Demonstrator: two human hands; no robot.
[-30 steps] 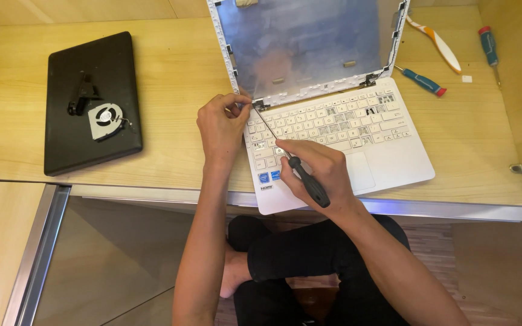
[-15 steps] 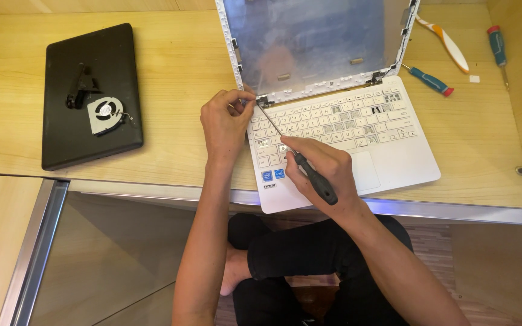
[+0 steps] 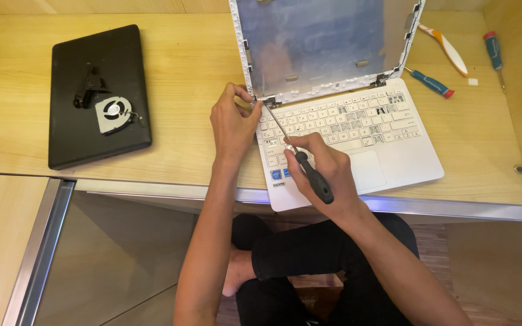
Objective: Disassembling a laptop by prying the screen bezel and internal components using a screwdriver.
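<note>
Right hand [image 3: 324, 169] grips screwdriver [image 3: 300, 162]; tip beside left hand [image 3: 234, 121] at laptop [image 3: 357, 142] hinge.

Little differs from a second ago. The head camera now sits a touch to the left and lower, so the white laptop [image 3: 345, 127], the black laptop [image 3: 99, 96] with the fan on it, and the tools at the far right all lie slightly further right and higher in view. Both hands and the screwdriver [image 3: 300, 158] show no clear change at the left hinge.
</note>
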